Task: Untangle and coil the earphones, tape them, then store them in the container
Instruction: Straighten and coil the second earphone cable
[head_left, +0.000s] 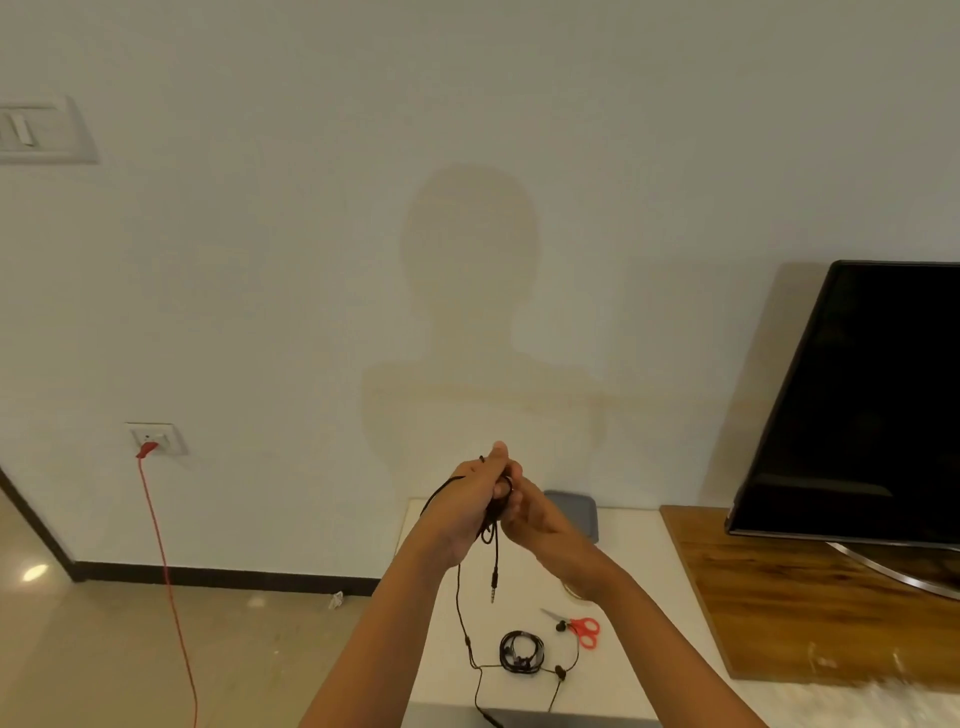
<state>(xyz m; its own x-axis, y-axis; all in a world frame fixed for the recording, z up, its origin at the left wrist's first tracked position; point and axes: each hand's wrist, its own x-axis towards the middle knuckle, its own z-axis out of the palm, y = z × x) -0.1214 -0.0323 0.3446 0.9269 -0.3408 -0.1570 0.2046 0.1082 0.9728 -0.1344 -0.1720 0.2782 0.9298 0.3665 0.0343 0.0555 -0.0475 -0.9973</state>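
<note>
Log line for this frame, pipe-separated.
step: untangle/coil | left hand: grips earphones | right hand: grips earphones | jack: dangling | second coiled set: on table | scissors: on table | container: behind hands

Two earphones (493, 579) (519, 661), one scissors (582, 627)

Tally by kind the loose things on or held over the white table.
Earphones: 2 sets, one held up, one lying coiled
Scissors: 1
Grey container: 1
Total: 4
</note>
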